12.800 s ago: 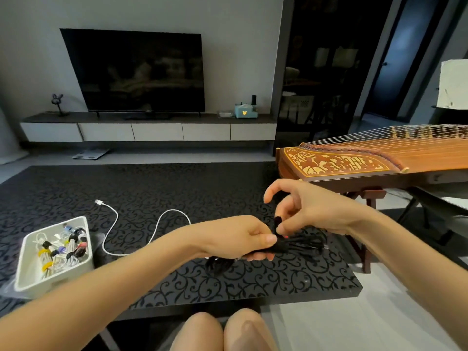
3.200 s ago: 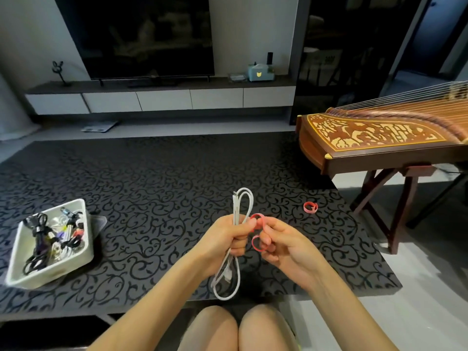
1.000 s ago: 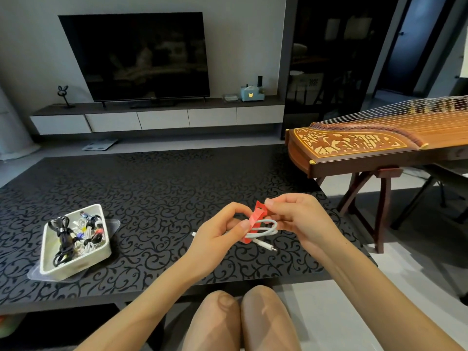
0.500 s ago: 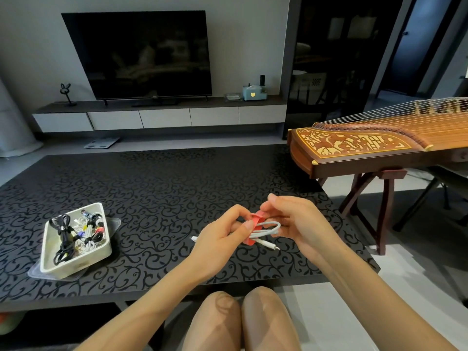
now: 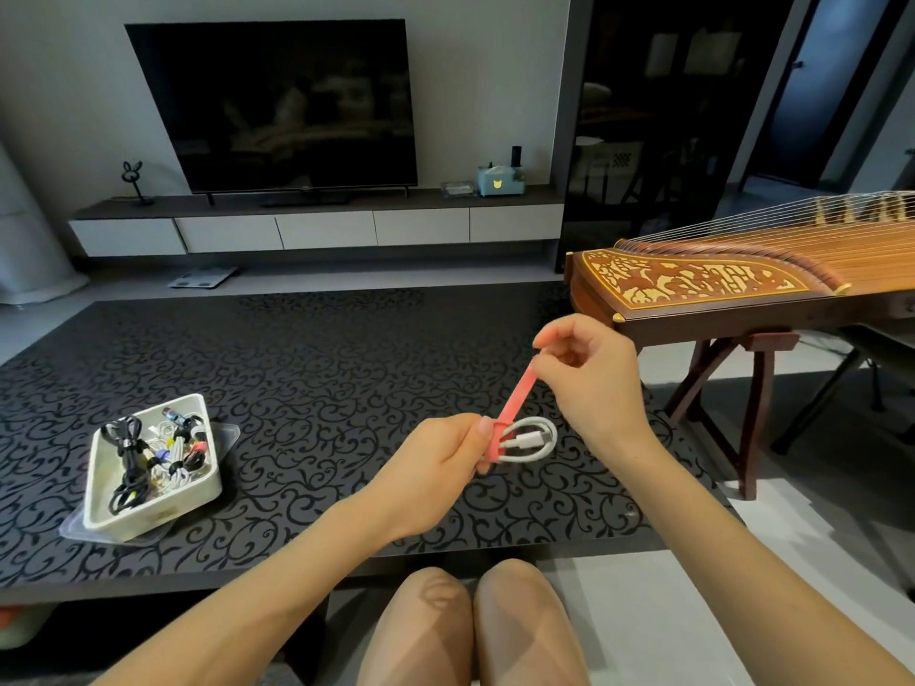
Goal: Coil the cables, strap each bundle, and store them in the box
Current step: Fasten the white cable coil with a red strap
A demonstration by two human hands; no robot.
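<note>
- The left hand [image 5: 435,467] pinched the coiled white cable [image 5: 527,439], held above the patterned table [image 5: 322,388].
- The right hand [image 5: 589,376], up and beyond the left, pinched the free end of a pink strap [image 5: 515,403] looped round the coil, pulled taut.
- The white box [image 5: 151,497] of bundled cables sat well left of both hands.
- A stringed instrument [image 5: 742,284] stood beyond the right hand.

— Could you read any writing from where you sat?
— None. The pink strap [image 5: 515,396] and white cable [image 5: 527,440] I gripped were plain. The gold inlay on the guzheng [image 5: 693,282] gave me no letters I could make out, and the yellow mark on the small blue box [image 5: 499,180] was too small to tell.
</note>
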